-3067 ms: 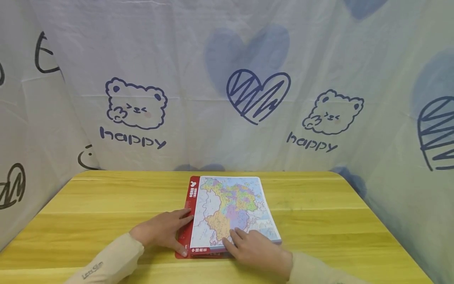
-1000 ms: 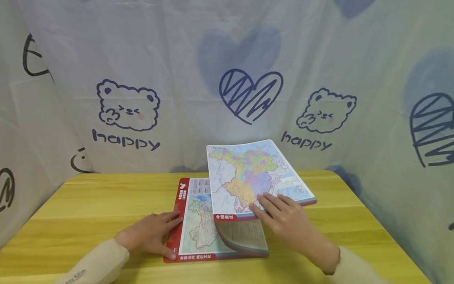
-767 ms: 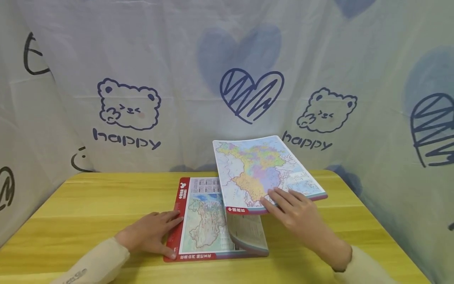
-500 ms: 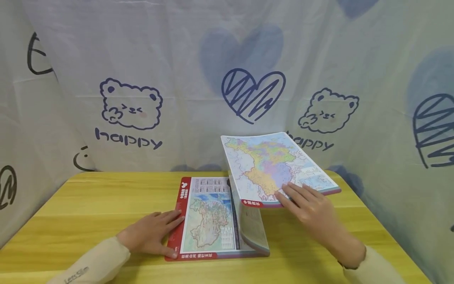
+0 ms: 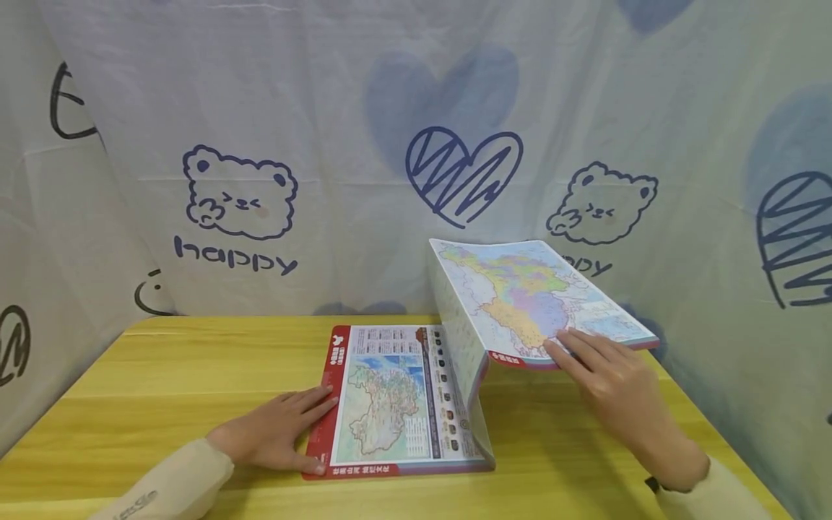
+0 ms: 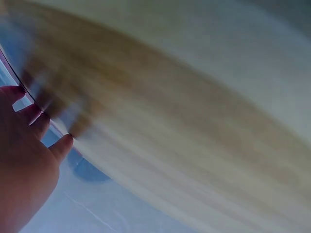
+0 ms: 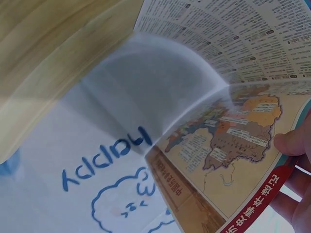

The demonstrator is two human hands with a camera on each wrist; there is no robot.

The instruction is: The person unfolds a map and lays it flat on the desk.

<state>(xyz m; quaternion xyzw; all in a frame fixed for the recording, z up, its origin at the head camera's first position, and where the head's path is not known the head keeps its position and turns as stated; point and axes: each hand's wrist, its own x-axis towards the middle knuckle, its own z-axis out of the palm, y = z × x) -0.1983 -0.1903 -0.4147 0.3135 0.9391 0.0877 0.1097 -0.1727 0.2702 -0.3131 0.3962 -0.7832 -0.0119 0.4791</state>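
A folded paper map [image 5: 390,397] with a red left margin lies partly opened on the table in the head view. My left hand [image 5: 276,433] rests on that margin, fingers extended; in the left wrist view the left hand [image 6: 26,160] has its fingertips along an edge. My right hand [image 5: 624,383] pinches the near right edge of the raised upper panel [image 5: 520,296], which shows a coloured map. Between the two panels stands a bent section. The right wrist view shows the thumb of the right hand [image 7: 296,150] against the printed underside [image 7: 243,141].
The yellow wood-grain table [image 5: 195,375] extends on both sides of the map. Behind it hangs a pale cloth [image 5: 351,231] with bears, hearts and "happy" printed on it, which also covers the sides.
The map was a flat folded stack 3.1 seconds ago. My right hand has lifted its upper panels up and rightward, exposing more of the lower panel. My left hand stays on the red margin.
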